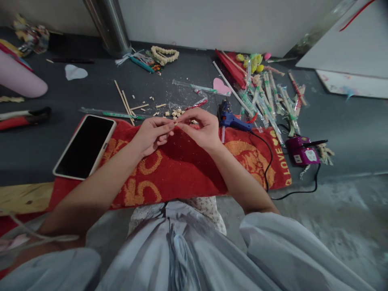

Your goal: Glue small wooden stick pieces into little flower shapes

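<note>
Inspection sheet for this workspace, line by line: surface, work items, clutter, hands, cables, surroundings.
Surface: dark grey tabletop, red towel along the near edge.
Work items: cut wooden bits, loose sticks, blue glue gun.
Clutter: phone partly on the towel; wrapped sticks heaped at right; pink paper heart.
Grip: left hand and right hand meet at the fingertips, apparently pinching a tiny pale piece.
Cables: black cable crosses the towel, apparently linking glue gun and purple box.
Surroundings: pale wall, metal post, grey floor.
</note>
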`<state>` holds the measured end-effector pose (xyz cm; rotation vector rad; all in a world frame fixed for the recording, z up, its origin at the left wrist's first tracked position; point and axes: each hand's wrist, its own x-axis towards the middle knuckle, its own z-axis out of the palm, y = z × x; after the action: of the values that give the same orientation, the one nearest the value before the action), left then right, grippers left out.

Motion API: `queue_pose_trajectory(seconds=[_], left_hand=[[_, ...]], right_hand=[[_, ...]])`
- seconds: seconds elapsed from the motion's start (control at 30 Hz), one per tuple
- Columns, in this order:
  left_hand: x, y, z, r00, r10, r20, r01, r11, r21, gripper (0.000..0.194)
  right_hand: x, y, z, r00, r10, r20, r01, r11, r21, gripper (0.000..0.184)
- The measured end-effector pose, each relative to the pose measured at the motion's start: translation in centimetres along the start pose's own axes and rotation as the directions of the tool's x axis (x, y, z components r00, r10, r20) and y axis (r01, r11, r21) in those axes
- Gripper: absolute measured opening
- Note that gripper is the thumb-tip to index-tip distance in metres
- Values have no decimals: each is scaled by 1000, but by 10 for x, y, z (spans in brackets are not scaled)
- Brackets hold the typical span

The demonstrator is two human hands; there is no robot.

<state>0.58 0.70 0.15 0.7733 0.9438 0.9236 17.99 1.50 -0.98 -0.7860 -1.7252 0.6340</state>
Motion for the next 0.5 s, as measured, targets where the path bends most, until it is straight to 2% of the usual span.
queue_pose_trajectory(seconds=[0.33, 0.5], left_hand=[[-2, 1, 1, 1000, 4, 10, -4, 1000, -21, 36], [-3, 1, 1, 999, 19, 26, -18, 999, -34, 41]], right_hand=[[4, 7, -7, 968, -250, -6, 247, 963, -111, 7], [7, 8, -13, 951, -309, 32, 309, 928, -208, 8]])
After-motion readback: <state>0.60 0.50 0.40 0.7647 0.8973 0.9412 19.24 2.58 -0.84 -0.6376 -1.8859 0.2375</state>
